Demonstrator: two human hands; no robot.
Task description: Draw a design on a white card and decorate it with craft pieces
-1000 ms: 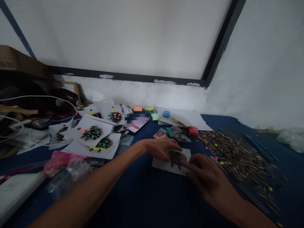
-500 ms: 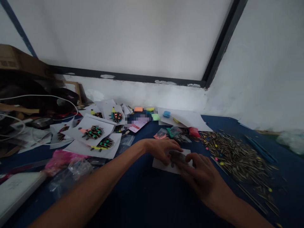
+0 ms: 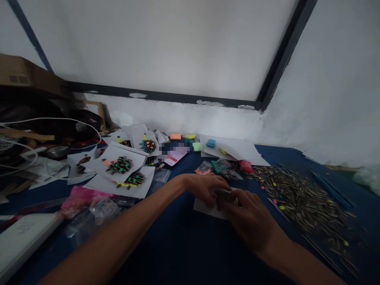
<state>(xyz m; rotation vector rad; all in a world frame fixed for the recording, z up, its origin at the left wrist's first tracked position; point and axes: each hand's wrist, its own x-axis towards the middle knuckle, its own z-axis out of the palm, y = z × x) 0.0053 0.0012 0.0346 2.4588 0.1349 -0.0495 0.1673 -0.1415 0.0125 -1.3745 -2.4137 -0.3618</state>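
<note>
A small white sheet of paper [image 3: 207, 209] lies on the blue tabletop, with a dark grey, clay-like piece [image 3: 222, 193] on it, mostly covered by my fingers. My left hand [image 3: 207, 188] rests over the sheet's left side, thumb apart from the stretched fingers, close to the grey piece. From the right, my right hand [image 3: 247, 215] reaches in with bent fingers and holds the grey piece at its near edge. Its fingertips are dim and partly hidden. Just beyond the hands are small plastic bags [image 3: 221, 164] with coloured material and a red lump [image 3: 245, 166].
Striped sunflower seeds [image 3: 303, 194] spread over the right side, near a long thin rod [image 3: 320, 251]. White sheets with seed-covered hedgehog figures [image 3: 121, 164] overlap at the left. A phone [image 3: 176, 155], coloured clay blocks [image 3: 175, 136], crumpled plastic [image 3: 102, 211] and a white box [image 3: 28, 241] also lie there.
My right hand has shifted slightly left and closer to my left hand, covering more of the grey piece. The whole view has swung a little, so things sit slightly further right.
</note>
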